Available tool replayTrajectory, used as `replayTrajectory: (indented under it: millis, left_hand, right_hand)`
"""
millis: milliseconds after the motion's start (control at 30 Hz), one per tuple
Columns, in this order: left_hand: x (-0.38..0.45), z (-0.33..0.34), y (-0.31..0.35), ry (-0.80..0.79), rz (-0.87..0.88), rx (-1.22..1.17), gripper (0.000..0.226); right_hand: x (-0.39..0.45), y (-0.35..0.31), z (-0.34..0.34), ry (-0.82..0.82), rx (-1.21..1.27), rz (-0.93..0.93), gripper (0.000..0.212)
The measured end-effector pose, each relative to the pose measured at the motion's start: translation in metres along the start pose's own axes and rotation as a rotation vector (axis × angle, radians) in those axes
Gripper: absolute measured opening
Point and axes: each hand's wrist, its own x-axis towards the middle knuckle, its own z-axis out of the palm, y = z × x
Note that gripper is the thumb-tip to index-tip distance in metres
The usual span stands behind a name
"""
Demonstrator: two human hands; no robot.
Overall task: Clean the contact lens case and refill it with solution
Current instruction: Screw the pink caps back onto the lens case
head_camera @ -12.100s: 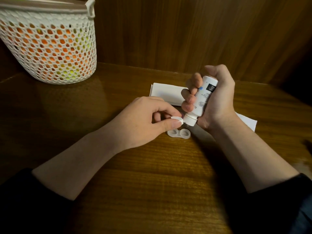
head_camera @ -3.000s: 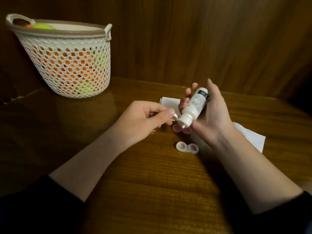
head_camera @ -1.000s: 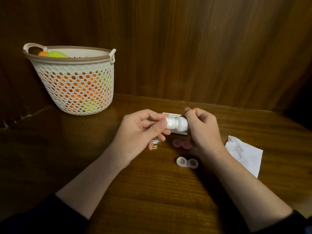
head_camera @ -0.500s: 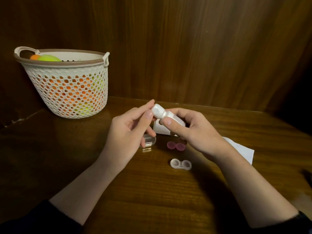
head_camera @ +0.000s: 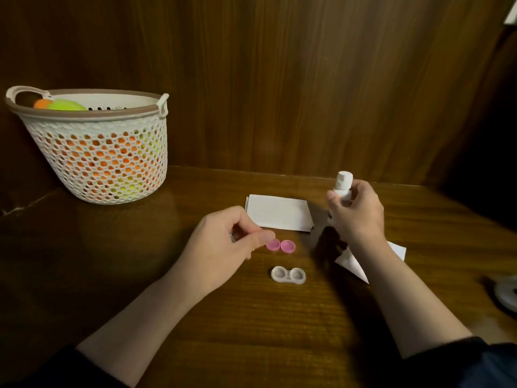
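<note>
The clear contact lens case (head_camera: 288,275) lies open on the wooden table (head_camera: 251,331), both wells uncovered. Its two pink caps (head_camera: 280,245) sit side by side just behind it. My right hand (head_camera: 355,217) grips the white solution bottle (head_camera: 343,184) upright, capped end up, to the right of the caps. My left hand (head_camera: 223,247) hovers low just left of the pink caps. Its fingers and thumb curl round a small clear cap (head_camera: 232,237), which only glints between them.
A folded white tissue pad (head_camera: 279,212) lies behind the caps. A loose white tissue (head_camera: 361,261) lies partly under my right forearm. A white mesh basket (head_camera: 98,152) with orange and green items stands back left. A pale round object (head_camera: 506,292) sits at the right edge.
My hands have parted. The right hand turned the bottle upright and carried it right. The left hand dropped onto the clear cap beside the pink caps.
</note>
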Motion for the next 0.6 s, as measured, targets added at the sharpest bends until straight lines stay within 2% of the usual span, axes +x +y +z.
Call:
replayTrajectory:
  millis: [67,167,333,400,500,567,600]
  left_hand:
    - [-0.001,0.001,0.000,-0.031,0.006,0.009,0.017]
    - [-0.002,0.001,0.002,-0.083,0.057,-0.013,0.034]
    - [-0.004,0.006,0.006,-0.100,0.113,0.016,0.049]
    - [-0.005,0.008,0.008,-0.099,0.098,0.006,0.053]
    - [-0.005,0.008,0.008,-0.093,0.087,0.035,0.052]
    - [-0.005,0.006,0.005,-0.078,0.080,0.046,0.048]
    - [-0.005,0.006,0.003,-0.072,0.080,0.045,0.045]
  right_hand:
    - [0.001,0.002,0.002,-0.002,-0.023,0.033,0.046]
    - [0.001,0.004,0.003,-0.004,-0.048,0.067,0.044]
    - [0.002,0.005,0.003,-0.035,-0.055,0.123,0.042]
    - [0.000,0.003,0.002,-0.051,-0.040,0.129,0.052]
    - [-0.003,-0.003,-0.002,-0.054,-0.028,0.130,0.080]
    - [-0.008,-0.010,-0.006,0.040,-0.144,0.055,0.088]
    - [-0.011,-0.014,-0.010,0.123,-0.182,-0.021,0.085]
